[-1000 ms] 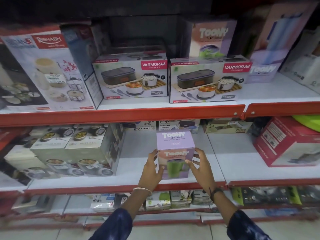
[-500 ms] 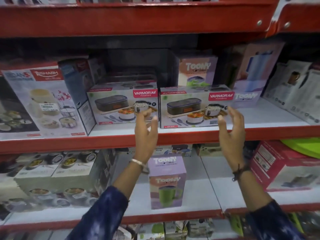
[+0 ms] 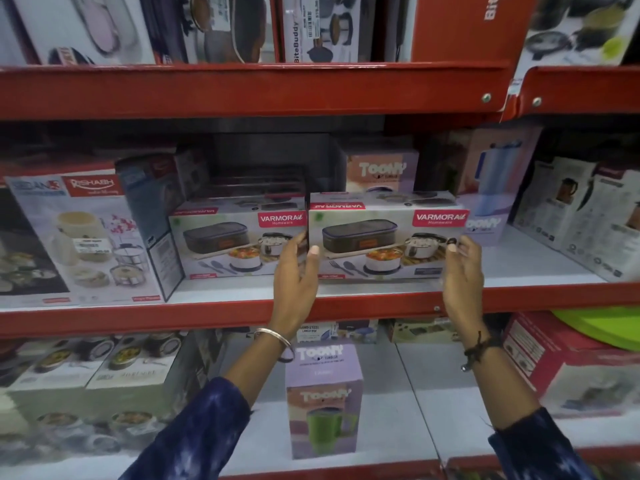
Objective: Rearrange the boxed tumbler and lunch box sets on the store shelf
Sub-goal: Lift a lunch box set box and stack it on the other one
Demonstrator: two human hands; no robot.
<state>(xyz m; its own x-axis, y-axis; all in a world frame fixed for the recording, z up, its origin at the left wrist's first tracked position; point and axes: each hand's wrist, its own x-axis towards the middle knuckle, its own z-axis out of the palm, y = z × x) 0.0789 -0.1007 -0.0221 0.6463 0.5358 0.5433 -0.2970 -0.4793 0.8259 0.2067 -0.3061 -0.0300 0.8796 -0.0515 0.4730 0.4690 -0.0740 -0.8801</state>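
Note:
Two Varmora lunch box sets stand side by side on the middle shelf. My left hand grips the left end of the right Varmora box and my right hand grips its right end. The left Varmora box touches it on the left. Behind stands a purple Toony tumbler box, and a taller Toony tumbler box is at the right. Another purple Toony tumbler box with a green mug picture stands alone on the lower shelf.
A large Rishabh box fills the middle shelf's left. White kettle boxes stand at its right end. A red box and stacked lunch box sets are on the lower shelf. BiteBuddy boxes sit on the top shelf.
Both hands let go of the purple Toony box on the lower shelf, rose to the middle shelf and closed on the ends of the right Varmora box. The view tilted upward.

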